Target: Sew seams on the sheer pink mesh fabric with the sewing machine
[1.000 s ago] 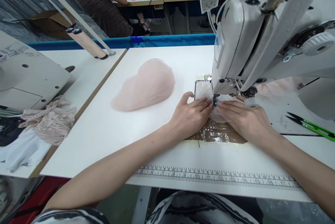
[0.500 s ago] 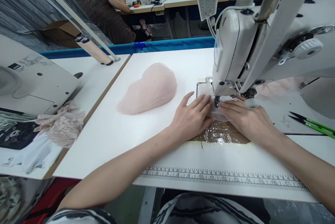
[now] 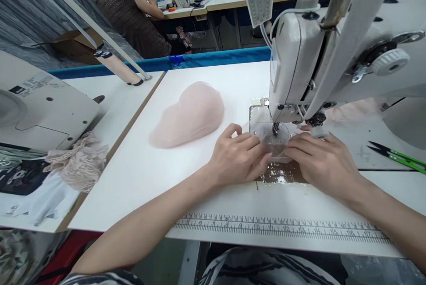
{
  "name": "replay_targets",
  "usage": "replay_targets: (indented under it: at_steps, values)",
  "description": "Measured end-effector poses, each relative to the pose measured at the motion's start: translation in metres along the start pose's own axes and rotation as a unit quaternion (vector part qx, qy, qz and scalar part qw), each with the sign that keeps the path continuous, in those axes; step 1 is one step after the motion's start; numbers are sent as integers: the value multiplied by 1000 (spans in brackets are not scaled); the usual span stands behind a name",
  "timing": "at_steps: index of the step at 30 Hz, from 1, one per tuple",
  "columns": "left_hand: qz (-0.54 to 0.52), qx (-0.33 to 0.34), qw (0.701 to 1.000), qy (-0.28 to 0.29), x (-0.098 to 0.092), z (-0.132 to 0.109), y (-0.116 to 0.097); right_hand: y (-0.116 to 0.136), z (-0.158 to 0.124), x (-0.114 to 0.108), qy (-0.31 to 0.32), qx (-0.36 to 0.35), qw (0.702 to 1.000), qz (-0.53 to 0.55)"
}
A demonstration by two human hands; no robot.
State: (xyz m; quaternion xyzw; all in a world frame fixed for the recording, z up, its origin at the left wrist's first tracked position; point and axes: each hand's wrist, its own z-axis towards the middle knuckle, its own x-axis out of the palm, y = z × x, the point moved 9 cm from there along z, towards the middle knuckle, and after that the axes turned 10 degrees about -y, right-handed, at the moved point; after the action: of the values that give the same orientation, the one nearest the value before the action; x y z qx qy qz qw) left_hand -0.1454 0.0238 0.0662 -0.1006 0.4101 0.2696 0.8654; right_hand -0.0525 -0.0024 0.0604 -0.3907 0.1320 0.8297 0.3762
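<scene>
Left hand [image 3: 237,156] pulled back from sewing foot [image 3: 275,129] and curled more. Right hand [image 3: 321,160] shifted right and back. Gap between them widened; sheer fabric [image 3: 277,148] drawn slightly frontward, more of it exposed.

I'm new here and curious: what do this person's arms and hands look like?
The left hand and right hand are ungloved, with no wristbands in sight. Both forearms are bare; black-and-white patterned cloth shows below the left one.

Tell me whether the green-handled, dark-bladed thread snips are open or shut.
Open: the snips lie with their two dark blades parted at the tips.
</scene>
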Motion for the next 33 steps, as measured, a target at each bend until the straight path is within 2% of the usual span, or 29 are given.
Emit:
replay_targets:
  at_steps: [2,5,7,11,14,17,24,33]
  values:
    - [-21,-16,1000,10,0,0,5,2,2,-5,-14,1,1000,5]
    - [-60,-33,995,77,10,-1,10,7,2,0,35,11,998,50]
    - [-79,-45,991,99,14,-1,12,5,3,0,41,35,997,55]
    - [-100,-42,990,90,17,0,13,3,4,-6,6,46,998,53]
    - [-104,-28,988,110,29,-2,11,-1,-1,4,40,56,996,54]
    - [-79,-15,991,105,37,-5,7,-9,-6,13,68,84,993,48]
    - [-25,22,995,95,35,-9,-2,-18,-9,20,105,81,991,-24]
    - [-4,42,992,121,35,-11,-2,-19,-10,17,92,45,992,-80]
